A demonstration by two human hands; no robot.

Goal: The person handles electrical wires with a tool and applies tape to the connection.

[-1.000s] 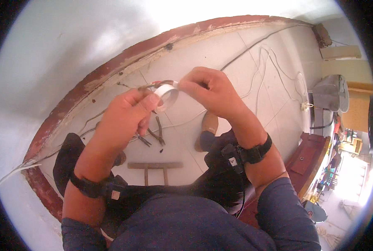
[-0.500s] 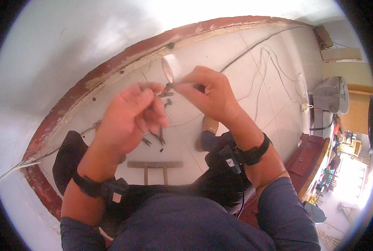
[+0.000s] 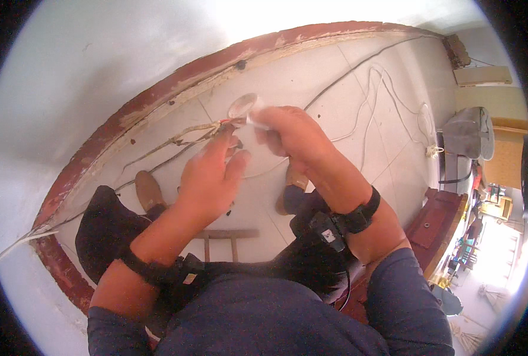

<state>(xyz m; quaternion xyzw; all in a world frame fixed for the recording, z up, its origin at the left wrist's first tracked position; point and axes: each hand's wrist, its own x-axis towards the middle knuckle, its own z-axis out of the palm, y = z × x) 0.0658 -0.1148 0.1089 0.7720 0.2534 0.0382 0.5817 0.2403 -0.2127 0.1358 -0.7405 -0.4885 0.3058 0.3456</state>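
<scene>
A pair of stripped-looking wires [image 3: 184,140] with a bit of red near their end runs in from the left to between my hands. My left hand [image 3: 210,178] is blurred; its fingertips close at the wire end while its thumb stands apart. A white roll of tape [image 3: 243,105] sits just beyond the wire end. Beside it my right hand [image 3: 287,133] is closed, fingers curled, with a short whitish strip of tape at its fingertips. The exact grip of both hands is partly hidden.
A wooden-handled frame [image 3: 231,234] lies on the tiled floor [image 3: 335,65] near my knees. Dark and white cables [image 3: 367,98] cross the floor to the right. A red-brown skirting [image 3: 157,92] edges the wall. A dark red drawer [image 3: 430,222] and a grey bag [image 3: 468,133] are at right.
My left hand has shifted right and lower, uncovering the wires and my left shoe. The tape roll has tilted flatter and dropped slightly. My right hand has turned over and moved a little lower.
</scene>
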